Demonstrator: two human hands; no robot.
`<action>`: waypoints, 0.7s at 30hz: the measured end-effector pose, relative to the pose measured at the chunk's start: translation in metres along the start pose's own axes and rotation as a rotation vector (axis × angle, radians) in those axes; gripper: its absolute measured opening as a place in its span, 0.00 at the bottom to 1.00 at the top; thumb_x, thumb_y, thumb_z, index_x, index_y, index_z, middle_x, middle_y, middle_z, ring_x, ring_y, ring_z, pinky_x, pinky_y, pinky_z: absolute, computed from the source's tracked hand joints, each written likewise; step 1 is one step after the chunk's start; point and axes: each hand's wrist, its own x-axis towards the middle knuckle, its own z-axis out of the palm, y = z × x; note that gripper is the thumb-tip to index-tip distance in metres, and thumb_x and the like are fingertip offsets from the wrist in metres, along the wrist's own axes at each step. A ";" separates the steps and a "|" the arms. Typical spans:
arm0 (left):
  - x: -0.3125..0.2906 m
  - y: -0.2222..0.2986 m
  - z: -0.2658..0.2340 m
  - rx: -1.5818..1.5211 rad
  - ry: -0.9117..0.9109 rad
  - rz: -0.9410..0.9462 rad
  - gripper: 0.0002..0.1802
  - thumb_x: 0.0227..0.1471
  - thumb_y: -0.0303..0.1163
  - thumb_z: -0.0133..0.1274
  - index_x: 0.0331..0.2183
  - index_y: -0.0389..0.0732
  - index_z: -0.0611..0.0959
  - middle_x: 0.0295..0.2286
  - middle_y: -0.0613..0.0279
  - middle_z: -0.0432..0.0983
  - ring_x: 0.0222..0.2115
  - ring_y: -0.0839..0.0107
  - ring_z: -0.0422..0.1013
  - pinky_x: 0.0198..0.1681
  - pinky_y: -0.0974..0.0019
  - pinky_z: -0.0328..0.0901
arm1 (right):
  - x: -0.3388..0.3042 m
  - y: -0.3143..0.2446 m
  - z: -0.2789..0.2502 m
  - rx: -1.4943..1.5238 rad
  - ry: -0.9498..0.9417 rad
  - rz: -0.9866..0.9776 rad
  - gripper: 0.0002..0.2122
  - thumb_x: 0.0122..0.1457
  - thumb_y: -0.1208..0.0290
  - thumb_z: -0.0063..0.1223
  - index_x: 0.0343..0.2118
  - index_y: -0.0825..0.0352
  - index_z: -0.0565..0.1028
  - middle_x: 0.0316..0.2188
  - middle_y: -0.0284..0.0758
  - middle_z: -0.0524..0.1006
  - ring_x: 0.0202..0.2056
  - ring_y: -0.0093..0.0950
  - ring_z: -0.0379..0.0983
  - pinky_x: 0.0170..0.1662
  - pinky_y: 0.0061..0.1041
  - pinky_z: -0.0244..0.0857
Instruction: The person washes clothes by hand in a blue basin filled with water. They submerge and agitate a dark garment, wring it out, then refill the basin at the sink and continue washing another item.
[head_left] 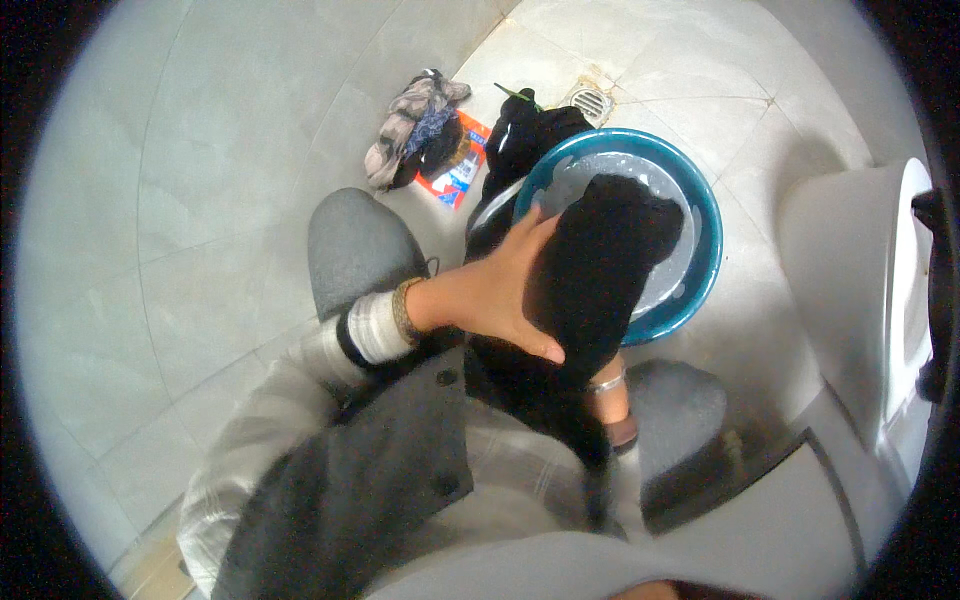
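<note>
A dark black cloth garment [610, 265], bunched and thick, is held up over a teal basin [712, 240] of cloudy, sudsy water. My left hand [490, 295] grips the garment from its left side, the thumb low and the fingers toward the far side. Of my right hand, only the wrist [607, 395] with a thin bangle shows below the cloth. The rest is covered by the garment, so I cannot tell whether it is inside it or behind it.
More black clothing [525, 130] lies against the basin's far left. Beyond my grey shoe [365, 245] are a patterned cloth bundle [405, 125] and an orange-and-blue packet [460, 180]. A floor drain [588, 102] sits behind the basin; a white toilet [850, 260] stands right.
</note>
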 end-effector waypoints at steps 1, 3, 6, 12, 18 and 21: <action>-0.001 -0.006 0.003 -0.145 -0.018 -0.062 0.73 0.28 0.51 0.74 0.64 0.31 0.47 0.61 0.41 0.51 0.63 0.52 0.48 0.65 0.54 0.45 | -0.004 0.000 -0.002 0.004 -0.009 0.011 0.23 0.56 0.74 0.56 0.55 0.69 0.69 0.58 0.46 0.67 0.57 0.39 0.63 0.59 0.31 0.57; -0.007 -0.014 0.004 -0.460 -0.064 -0.226 0.71 0.29 0.43 0.75 0.64 0.32 0.47 0.59 0.44 0.57 0.62 0.56 0.54 0.65 0.57 0.49 | -0.012 -0.001 -0.002 0.016 -0.028 0.045 0.22 0.56 0.74 0.55 0.55 0.69 0.69 0.58 0.45 0.67 0.57 0.38 0.64 0.59 0.31 0.57; -0.009 -0.020 -0.005 -0.462 -0.039 -0.244 0.65 0.31 0.35 0.72 0.63 0.31 0.50 0.58 0.47 0.61 0.59 0.60 0.59 0.63 0.61 0.53 | -0.018 -0.003 0.000 0.106 -0.002 0.024 0.22 0.57 0.74 0.55 0.56 0.69 0.69 0.57 0.44 0.68 0.57 0.37 0.65 0.59 0.31 0.57; -0.003 -0.017 -0.056 -0.328 0.039 -0.309 0.49 0.36 0.25 0.66 0.60 0.34 0.63 0.51 0.56 0.71 0.52 0.69 0.66 0.58 0.65 0.59 | -0.015 -0.016 0.004 0.308 0.130 0.192 0.22 0.59 0.76 0.53 0.57 0.72 0.67 0.52 0.37 0.73 0.51 0.27 0.68 0.56 0.26 0.60; 0.005 -0.042 -0.133 -0.273 0.024 -0.210 0.39 0.39 0.18 0.60 0.57 0.35 0.70 0.51 0.61 0.71 0.53 0.72 0.65 0.58 0.66 0.59 | -0.007 -0.026 0.001 0.364 0.194 0.128 0.22 0.60 0.76 0.50 0.58 0.70 0.67 0.50 0.40 0.73 0.47 0.27 0.69 0.54 0.29 0.61; 0.004 -0.080 -0.161 0.081 0.026 -0.127 0.39 0.39 0.20 0.61 0.57 0.40 0.71 0.55 0.58 0.68 0.57 0.69 0.61 0.61 0.65 0.57 | -0.010 -0.028 0.003 0.394 0.197 0.185 0.21 0.61 0.75 0.49 0.57 0.71 0.67 0.49 0.40 0.73 0.47 0.27 0.69 0.55 0.29 0.61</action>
